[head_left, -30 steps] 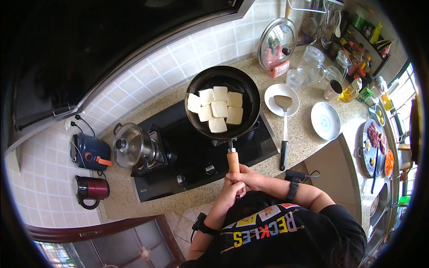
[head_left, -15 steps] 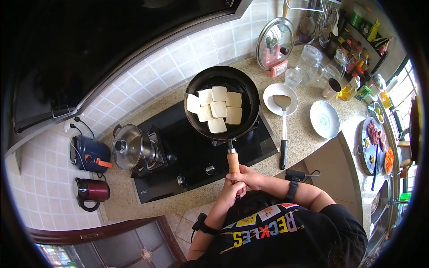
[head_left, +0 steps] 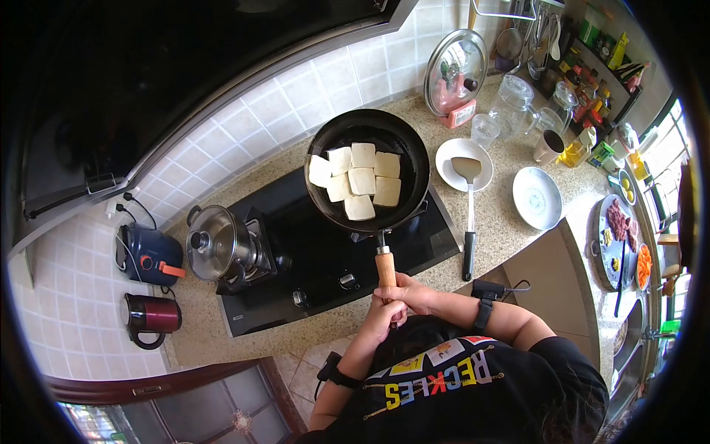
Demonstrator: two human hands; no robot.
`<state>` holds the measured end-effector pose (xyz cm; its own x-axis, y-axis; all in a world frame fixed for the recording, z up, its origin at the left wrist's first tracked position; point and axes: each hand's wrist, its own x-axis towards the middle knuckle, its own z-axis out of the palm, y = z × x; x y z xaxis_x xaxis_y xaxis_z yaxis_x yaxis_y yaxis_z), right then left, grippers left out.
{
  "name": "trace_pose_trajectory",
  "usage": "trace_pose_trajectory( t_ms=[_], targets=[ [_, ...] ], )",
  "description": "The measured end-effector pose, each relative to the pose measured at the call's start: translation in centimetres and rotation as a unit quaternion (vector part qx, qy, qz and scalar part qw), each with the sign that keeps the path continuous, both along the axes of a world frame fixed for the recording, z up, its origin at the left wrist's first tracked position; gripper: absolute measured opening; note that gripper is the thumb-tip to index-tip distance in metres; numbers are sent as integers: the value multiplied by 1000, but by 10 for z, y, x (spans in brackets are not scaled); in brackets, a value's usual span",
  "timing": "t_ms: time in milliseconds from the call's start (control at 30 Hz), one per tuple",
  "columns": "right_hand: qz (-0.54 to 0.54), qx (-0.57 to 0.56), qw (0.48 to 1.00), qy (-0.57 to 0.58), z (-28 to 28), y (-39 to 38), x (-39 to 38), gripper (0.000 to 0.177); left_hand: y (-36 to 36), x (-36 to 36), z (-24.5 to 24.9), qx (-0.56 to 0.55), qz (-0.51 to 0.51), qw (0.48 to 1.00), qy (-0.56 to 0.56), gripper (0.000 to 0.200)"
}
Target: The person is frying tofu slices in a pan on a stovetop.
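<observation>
A black frying pan (head_left: 403, 137) rests on the right side of the black glass stove, with several pale square slabs (head_left: 362, 181) lying flat in it. Its wooden handle (head_left: 386, 270) points toward me. My left hand (head_left: 382, 314) is wrapped round the end of that handle. My right hand (head_left: 416, 294) closes on the same handle, touching and partly overlapping my left. Right of the pan, a spatula (head_left: 470, 200) leans with its blade in a white bowl (head_left: 446, 166) and its black grip on the counter.
A lidded steel pot (head_left: 216, 244) stands on the left burner. Farther left are a blue appliance (head_left: 151, 254) and a red kettle (head_left: 153, 314). To the right are a patterned plate (head_left: 538, 198), a glass lid (head_left: 455, 70), glass jugs (head_left: 514, 103) and a tray of meat (head_left: 610, 244).
</observation>
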<state>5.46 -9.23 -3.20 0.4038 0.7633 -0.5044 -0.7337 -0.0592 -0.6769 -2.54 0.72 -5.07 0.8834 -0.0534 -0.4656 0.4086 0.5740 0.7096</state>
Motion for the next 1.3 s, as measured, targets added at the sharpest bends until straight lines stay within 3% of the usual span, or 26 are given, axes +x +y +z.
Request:
trace_pose_trajectory(
  t_ms=[1300],
  targets=[
    [-3,0,1000,-5,-2,-1,0,51,-2,1,-1,-9,1,1000,4,6]
  ],
)
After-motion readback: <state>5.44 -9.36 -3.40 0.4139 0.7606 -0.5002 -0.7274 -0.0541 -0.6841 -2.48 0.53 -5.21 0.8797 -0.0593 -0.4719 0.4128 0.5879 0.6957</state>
